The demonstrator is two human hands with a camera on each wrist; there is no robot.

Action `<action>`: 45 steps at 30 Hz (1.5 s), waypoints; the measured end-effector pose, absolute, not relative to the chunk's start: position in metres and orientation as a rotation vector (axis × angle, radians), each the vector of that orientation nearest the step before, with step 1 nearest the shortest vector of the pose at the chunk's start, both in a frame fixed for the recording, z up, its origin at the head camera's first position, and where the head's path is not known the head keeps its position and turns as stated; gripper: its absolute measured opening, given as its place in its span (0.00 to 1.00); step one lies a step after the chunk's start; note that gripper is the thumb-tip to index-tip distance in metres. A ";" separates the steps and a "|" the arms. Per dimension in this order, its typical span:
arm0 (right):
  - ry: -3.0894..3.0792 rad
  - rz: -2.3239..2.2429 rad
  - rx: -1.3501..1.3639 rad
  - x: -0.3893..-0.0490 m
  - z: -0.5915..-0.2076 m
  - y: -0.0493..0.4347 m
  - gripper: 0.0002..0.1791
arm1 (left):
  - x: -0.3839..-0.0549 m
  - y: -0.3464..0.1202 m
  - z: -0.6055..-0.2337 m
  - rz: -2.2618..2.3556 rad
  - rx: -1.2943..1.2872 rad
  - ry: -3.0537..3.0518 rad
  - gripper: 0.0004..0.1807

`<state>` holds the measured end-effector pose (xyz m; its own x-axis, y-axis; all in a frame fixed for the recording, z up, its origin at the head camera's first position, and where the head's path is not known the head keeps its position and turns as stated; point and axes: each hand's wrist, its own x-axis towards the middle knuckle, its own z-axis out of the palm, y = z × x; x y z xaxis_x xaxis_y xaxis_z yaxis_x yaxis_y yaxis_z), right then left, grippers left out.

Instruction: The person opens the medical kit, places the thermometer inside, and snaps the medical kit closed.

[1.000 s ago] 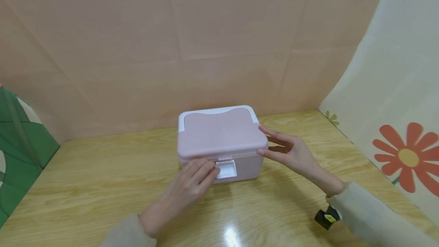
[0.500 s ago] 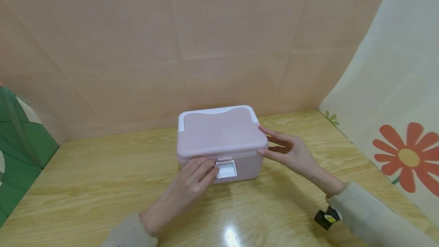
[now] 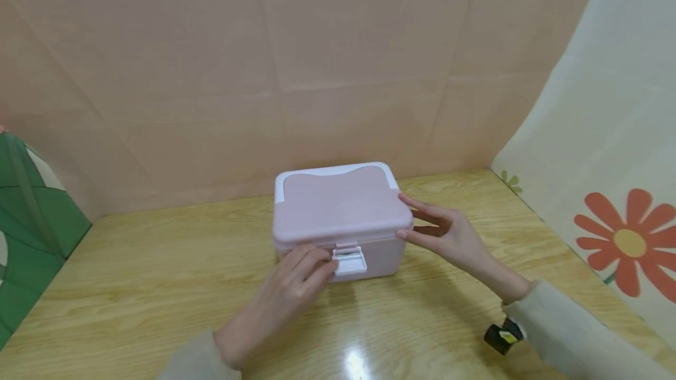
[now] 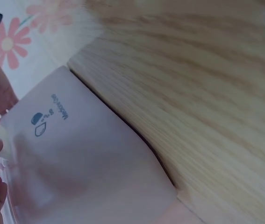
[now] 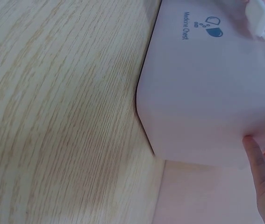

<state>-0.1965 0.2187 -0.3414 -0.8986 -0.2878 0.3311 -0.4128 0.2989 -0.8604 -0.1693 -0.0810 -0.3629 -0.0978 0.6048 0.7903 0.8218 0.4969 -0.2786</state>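
A pink medicine chest (image 3: 343,204) with a white-trimmed lid stands on the table, its lid down. Printed lettering and a capsule picture mark its front in both wrist views. My left hand (image 3: 287,286) pinches the left edge of the white latch (image 3: 351,263) at the front with thumb and fingers. That latch tilts away from the chest in the right wrist view, with a dark gap at its top in the head view. At the chest's right front corner, my right hand (image 3: 454,236) touches the lid edge with extended thumb and fingers.
The wood-grain table (image 3: 174,263) stretches out on both sides of the chest. Behind it hangs a plain pinkish cloth (image 3: 343,75), close to the chest's back. A pale cloth with a red flower (image 3: 628,242) borders the right side, and a green patterned one (image 3: 37,239) the left.
The white latch has swung outward at the front, and a gap now shows along its top. My left hand has shifted very slightly with it. The right hand and chest stay in place.
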 end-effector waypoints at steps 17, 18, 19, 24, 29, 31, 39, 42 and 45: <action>-2.418 1.693 0.666 -0.195 -0.342 0.218 0.34 | -0.157 -0.071 -0.363 -1.019 -0.990 -1.994 0.11; -2.418 1.693 0.666 -0.195 -0.342 0.218 0.34 | -0.157 -0.070 -0.363 -1.043 -0.981 -1.993 0.11; -2.419 1.689 0.667 -0.196 -0.342 0.218 0.34 | -0.156 -0.069 -0.363 -1.069 -0.972 -1.994 0.11; -2.421 1.668 0.660 -0.196 -0.342 0.217 0.34 | -0.152 -0.064 -0.363 -1.226 -0.897 -2.012 0.10; -2.405 1.689 0.662 -0.195 -0.342 0.217 0.33 | -0.150 -0.059 -0.363 -1.410 -0.782 -2.039 0.08; -2.400 1.691 0.666 -0.195 -0.342 0.217 0.33 | -0.149 -0.058 -0.363 -1.499 -0.724 -2.053 0.07; -2.382 1.704 0.677 -0.196 -0.344 0.217 0.33 | -0.150 -0.054 -0.359 -1.675 -0.571 -2.077 0.08; -2.382 1.699 0.680 -0.196 -0.345 0.217 0.33 | -0.150 -0.054 -0.358 -1.708 -0.538 -2.081 0.09; -2.379 1.702 0.682 -0.196 -0.345 0.216 0.33 | -0.150 -0.053 -0.357 -1.735 -0.505 -2.088 0.10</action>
